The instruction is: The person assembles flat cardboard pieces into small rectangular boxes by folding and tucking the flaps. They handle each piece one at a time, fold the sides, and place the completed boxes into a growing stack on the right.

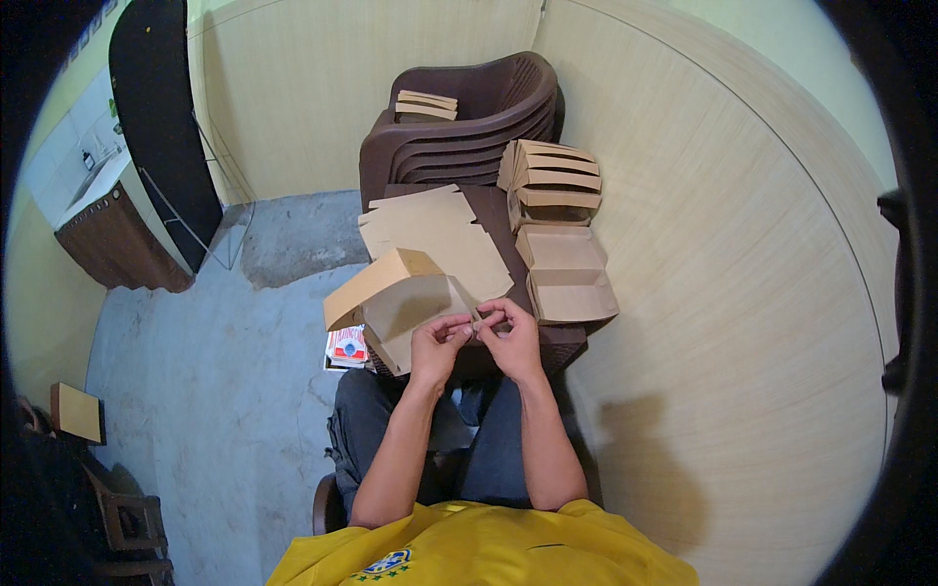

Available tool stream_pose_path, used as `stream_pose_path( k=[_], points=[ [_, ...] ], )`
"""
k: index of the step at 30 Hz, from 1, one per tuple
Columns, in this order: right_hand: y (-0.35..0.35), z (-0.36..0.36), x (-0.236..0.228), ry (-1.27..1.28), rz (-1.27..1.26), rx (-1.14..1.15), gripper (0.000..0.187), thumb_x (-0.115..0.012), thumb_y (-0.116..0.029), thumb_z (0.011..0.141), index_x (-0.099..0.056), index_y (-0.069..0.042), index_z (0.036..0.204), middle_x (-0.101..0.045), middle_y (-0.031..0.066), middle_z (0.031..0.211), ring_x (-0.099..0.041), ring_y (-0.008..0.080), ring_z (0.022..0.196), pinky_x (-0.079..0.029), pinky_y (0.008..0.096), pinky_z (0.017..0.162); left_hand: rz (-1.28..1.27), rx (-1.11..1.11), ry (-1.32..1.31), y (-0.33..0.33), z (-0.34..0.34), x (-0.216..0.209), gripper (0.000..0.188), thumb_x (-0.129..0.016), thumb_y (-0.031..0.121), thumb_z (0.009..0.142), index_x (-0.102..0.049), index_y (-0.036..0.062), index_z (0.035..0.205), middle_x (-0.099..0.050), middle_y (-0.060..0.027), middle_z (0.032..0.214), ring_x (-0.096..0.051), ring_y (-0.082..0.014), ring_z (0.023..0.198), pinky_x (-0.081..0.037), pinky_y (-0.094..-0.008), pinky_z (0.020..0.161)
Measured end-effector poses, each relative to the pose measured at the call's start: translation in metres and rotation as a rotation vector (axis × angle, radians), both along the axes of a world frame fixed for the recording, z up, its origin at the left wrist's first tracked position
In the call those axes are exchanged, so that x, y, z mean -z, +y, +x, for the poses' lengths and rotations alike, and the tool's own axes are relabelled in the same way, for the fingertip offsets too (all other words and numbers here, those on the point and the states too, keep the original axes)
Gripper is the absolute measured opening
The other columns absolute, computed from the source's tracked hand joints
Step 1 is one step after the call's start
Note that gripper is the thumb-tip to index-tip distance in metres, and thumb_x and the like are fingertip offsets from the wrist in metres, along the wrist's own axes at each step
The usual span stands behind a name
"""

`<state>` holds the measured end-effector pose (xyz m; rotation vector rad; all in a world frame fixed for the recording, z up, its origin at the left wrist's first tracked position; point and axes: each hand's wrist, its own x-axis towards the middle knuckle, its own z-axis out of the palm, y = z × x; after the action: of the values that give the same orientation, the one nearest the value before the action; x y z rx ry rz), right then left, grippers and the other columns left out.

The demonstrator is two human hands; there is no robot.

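Brown cardboard, creased into a partly folded open box (403,314), tilted across the near left part of a dark brown plastic worktop (498,227), with a broad panel raised at the left. Left hand (440,350) and right hand (511,340) close together at the box's right side, fingertips apparently pinched on a narrow flap; exact lie of the flap between them too small to tell.

Most likely trouble: a bent or torn flap, from thumb pressure gathered on so small a spot, or a skewed corner, from folding off the crease. Possible too: a swing or spring-back of the raised panel, with both hands busy at the right and none bracing the left.

Just beyond, a loose pile of flat tan cardboard blanks (430,227), open to being skewed by a push from the box. Farther right, beside the pale wood-grain wall (723,293), an open brown cardboard box (570,275) and a row of nested brown cardboard boxes (555,183), easily jostled by a wide reach.
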<state>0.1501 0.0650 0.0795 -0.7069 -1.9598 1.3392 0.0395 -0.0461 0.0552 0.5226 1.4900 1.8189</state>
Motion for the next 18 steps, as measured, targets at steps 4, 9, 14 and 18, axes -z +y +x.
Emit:
stream_pose_path(
  k=[4,9,14,18],
  points=[
    [-0.001,-0.003,0.003,-0.009,-0.010,0.028,0.029,-0.075,0.007,0.090,-0.069,0.000,0.118,-0.070,0.0030,0.086,-0.068,0.0093,0.084,-0.059,0.0264,0.071,0.038,0.003,-0.021,0.000,0.000,0.002,0.025,-0.079,0.004,0.098,-0.078,-0.0024,0.123,-0.079,-0.0078,0.108,-0.073,-0.0145,0.099,-0.059,-0.0293,0.093],
    [-0.004,-0.002,0.001,0.000,-0.027,-0.004,0.027,-0.073,0.009,0.091,-0.068,0.002,0.117,-0.069,0.0041,0.089,-0.068,0.0100,0.085,-0.063,0.0281,0.075,0.014,-0.005,-0.022,-0.005,-0.001,0.006,0.025,-0.079,0.005,0.099,-0.077,-0.0019,0.122,-0.079,-0.0076,0.109,-0.073,-0.0150,0.100,-0.058,-0.0297,0.094],
    [-0.001,0.003,-0.009,0.127,-0.250,-0.164,0.024,-0.069,0.012,0.094,-0.066,0.004,0.116,-0.068,0.0048,0.092,-0.069,0.0108,0.086,-0.067,0.0298,0.083,-0.001,-0.040,-0.049,-0.008,0.001,0.003,0.027,-0.080,0.007,0.099,-0.077,-0.0013,0.124,-0.079,-0.0081,0.113,-0.073,-0.0172,0.101,-0.057,-0.0301,0.094],
    [0.002,0.003,-0.011,0.111,-0.208,-0.163,0.024,-0.070,0.011,0.095,-0.066,0.003,0.117,-0.068,0.0042,0.092,-0.069,0.0103,0.086,-0.066,0.0296,0.082,-0.007,-0.091,-0.100,-0.009,0.006,-0.006,0.027,-0.077,0.002,0.100,-0.076,-0.0031,0.126,-0.079,-0.0100,0.117,-0.074,-0.0180,0.102,-0.058,-0.0304,0.097]
  ],
)
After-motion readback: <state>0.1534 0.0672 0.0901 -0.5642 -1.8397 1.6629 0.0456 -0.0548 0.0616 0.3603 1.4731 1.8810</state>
